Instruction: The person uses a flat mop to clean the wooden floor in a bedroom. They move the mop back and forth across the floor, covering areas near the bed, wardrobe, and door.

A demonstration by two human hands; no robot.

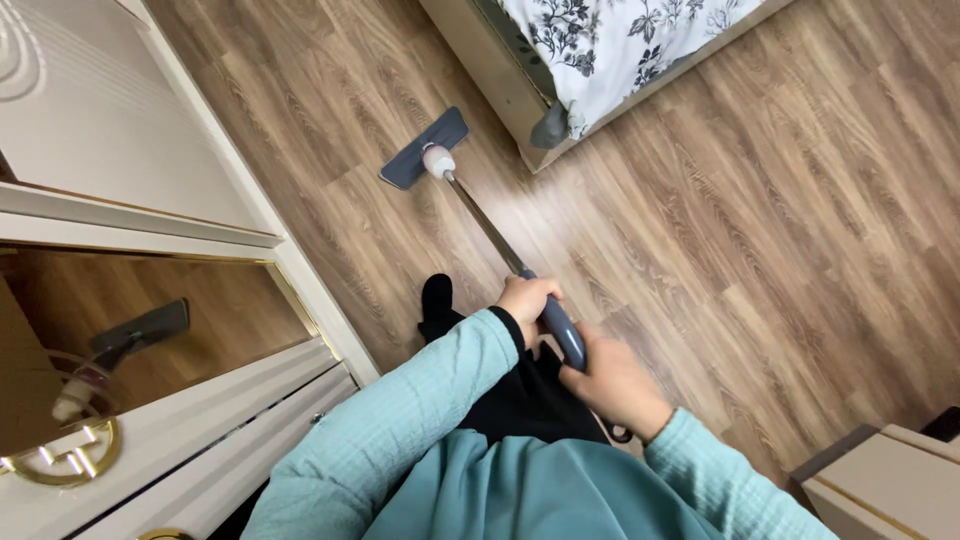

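Observation:
A flat mop with a grey rectangular head rests on the wooden floor, close to the corner of a bed. Its metal pole slopes back toward me and ends in a grey grip. My left hand is wrapped around the upper part of the grip. My right hand grasps the grip's lower end, nearer my body. Both arms wear light teal sleeves. A dark-socked foot shows just below the left hand.
A cream wardrobe with a mirrored panel and gold trim runs along the left. A bed with a floral cover stands at the top. A beige cabinet corner sits at the bottom right.

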